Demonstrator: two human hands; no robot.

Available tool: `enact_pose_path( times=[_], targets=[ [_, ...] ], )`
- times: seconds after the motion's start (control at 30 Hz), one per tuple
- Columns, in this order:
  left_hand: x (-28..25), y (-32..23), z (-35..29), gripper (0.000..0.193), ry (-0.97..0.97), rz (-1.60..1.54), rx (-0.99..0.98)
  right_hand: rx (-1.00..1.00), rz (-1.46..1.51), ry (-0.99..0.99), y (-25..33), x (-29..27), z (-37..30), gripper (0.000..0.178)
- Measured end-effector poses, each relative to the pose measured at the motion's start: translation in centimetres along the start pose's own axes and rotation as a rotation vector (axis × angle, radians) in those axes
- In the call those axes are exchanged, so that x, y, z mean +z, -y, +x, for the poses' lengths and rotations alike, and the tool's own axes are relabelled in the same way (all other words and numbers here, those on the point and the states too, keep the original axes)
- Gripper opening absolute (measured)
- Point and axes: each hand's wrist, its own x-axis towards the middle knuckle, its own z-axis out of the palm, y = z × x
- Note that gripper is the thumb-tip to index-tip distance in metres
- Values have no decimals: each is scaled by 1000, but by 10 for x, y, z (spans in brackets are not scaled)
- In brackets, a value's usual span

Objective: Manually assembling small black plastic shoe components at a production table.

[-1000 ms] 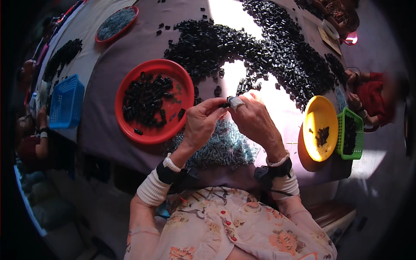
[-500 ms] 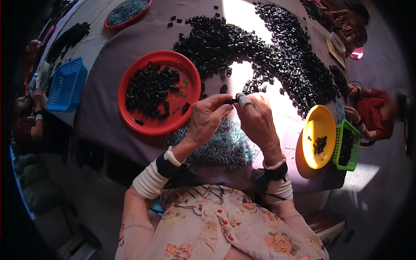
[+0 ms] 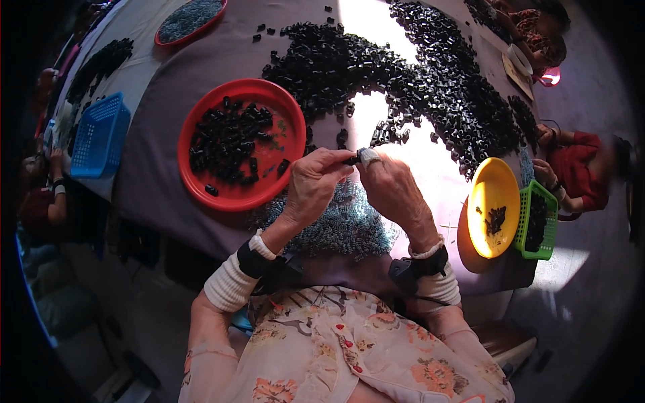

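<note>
In front of me a small black plastic piece (image 3: 352, 160) is pinched at the fingertips where my two hands meet. My left hand (image 3: 310, 187) holds its left end between thumb and forefinger. My right hand (image 3: 395, 191) is closed at its other end, with white tape wrapped round one finger; its thumb is hidden. Below the hands lies a heap of small grey metal springs (image 3: 339, 232). To the left a red plate (image 3: 275, 188) bears several like black pieces, and a large pile of them (image 3: 437, 80) spreads beyond my hands.
On the right stand a yellow plate (image 3: 478, 221) with a few dark bits and a green basket (image 3: 549, 235). A blue basket (image 3: 117, 134) and a red dish of springs (image 3: 213, 15) are on the left. Other people sit along both sides of the table.
Both hands have shifted slightly left in the picture, still pinching the black piece. The table's contents have slid slightly left too, as the view moved.
</note>
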Motion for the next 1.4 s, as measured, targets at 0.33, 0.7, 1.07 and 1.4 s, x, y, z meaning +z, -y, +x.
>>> enact_pose_path(
  times=[0.33,0.7,1.07,1.4],
  targets=[
    [-1,-4,3,22,42,99,18,-13,101,74,-7,1,-2,8],
    [5,1,-4,19,-24,17,23,65,240,-47,-4,14,-8,9],
    [-4,1,0,19,20,-134,-151,74,191,166,-5,1,-2,17],
    [-6,-3,2,23,44,-243,-297,155,104,24,-6,14,3,24]
  ],
)
